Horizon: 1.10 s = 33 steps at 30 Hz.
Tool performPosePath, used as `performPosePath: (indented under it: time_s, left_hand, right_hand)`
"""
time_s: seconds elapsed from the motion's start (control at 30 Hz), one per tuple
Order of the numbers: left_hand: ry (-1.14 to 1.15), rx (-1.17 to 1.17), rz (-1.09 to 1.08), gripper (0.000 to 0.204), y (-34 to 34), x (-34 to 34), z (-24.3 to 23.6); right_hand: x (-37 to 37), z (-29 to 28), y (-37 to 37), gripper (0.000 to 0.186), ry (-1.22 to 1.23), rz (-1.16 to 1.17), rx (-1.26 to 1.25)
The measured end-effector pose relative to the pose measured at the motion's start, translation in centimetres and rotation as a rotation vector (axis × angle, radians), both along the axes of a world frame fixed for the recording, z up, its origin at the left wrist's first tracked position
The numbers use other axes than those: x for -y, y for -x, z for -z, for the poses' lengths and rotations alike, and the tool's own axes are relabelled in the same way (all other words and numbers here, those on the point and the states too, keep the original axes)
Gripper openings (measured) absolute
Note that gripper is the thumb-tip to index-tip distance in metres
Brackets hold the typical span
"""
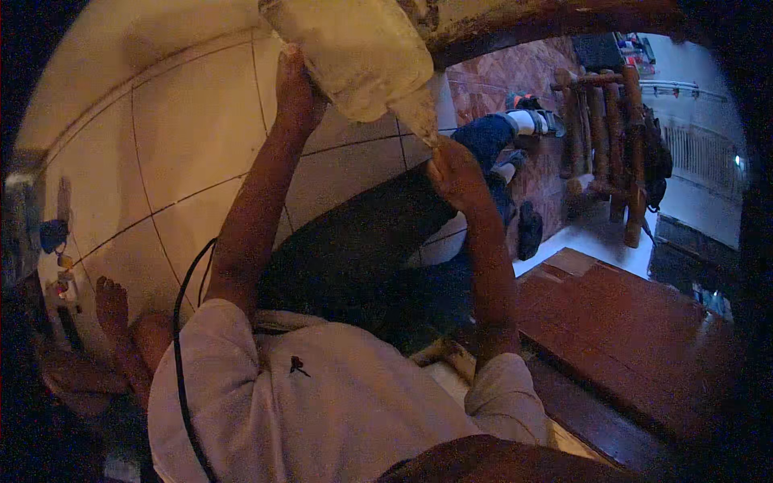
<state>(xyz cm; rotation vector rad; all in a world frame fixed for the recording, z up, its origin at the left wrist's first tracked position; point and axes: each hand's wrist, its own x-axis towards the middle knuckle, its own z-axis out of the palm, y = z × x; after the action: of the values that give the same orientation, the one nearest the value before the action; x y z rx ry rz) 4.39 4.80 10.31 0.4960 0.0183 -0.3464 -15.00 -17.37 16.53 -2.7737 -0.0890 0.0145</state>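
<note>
A translucent plastic bag (354,56) with pale, indistinct contents spans the top centre, its narrow end pointing down to the right. My left hand (298,92) grips the bag's left side, fingers wrapped at its edge. My right hand (455,173) pinches the narrow end. Beneath my arms lie dark trousered legs (346,233) and pale tiles (185,153) with dark grout lines.
A bare foot (111,306) shows at left. Jeans-clad legs with white socks (523,122) are on red tiles (483,88) beside a rough wooden chair (612,145). A brown wooden surface (612,346) fills the lower right. A dark cable (193,274) runs along my left side.
</note>
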Motion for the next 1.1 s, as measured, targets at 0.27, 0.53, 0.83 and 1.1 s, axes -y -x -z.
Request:
performPosePath:
  time_s: [0.27,0.53,0.83,1.1]
  left_hand:
    - [-0.092,0.176,0.025,0.058,0.7,0.8,-0.4]
    - [-0.666,0.497,-0.175,0.044,1.7,0.8,0.3]
    - [-0.297,0.052,-0.121,0.039,2.5,1.8,-0.4]
    - [-0.76,0.197,-0.214,0.046,2.4,1.3,0.0]
  right_hand:
    - [3.8,-5.7,-5.1,0.033,-0.052,0.155,0.177]
    - [-1.1,-7.6,-8.0,0.039,0.626,-0.088,-0.178]
    - [-3.2,-6.4,-6.5,0.038,0.268,-0.169,-0.326]
    - [-4.8,-4.5,-5.5,0.037,-0.014,-0.198,-0.168]
